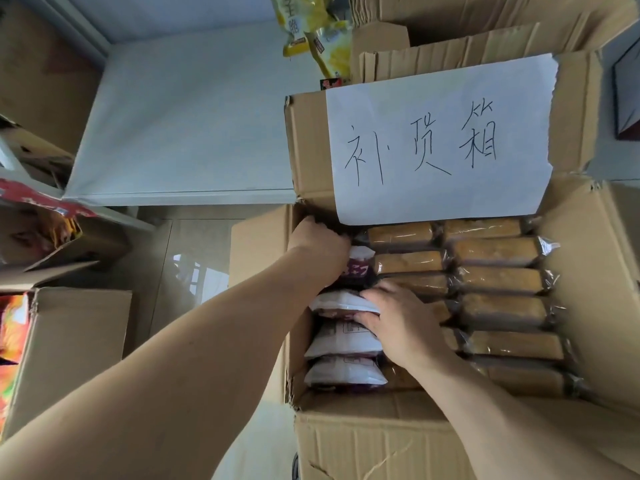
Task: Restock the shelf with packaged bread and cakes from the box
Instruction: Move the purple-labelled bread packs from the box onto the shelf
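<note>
An open cardboard box (363,441) stands below me, a white handwritten paper sign (440,140) taped to its raised back flap. Its right part holds several clear-wrapped golden cakes (502,310) in two columns. Along its left wall stands a row of white and purple bread packets (343,341). My left hand (322,251) reaches into the box's far left corner, its fingers closed around the far packet (358,268). My right hand (401,323) lies on the row, fingers curled onto the top white packet (341,303).
A bare white shelf board (194,133) lies left of the box's back flap. Yellow snack bags (318,32) hang above it. Flattened cardboard (467,26) stands behind the box. Other open cartons with red and orange packaging (34,237) sit at the left over a tiled floor.
</note>
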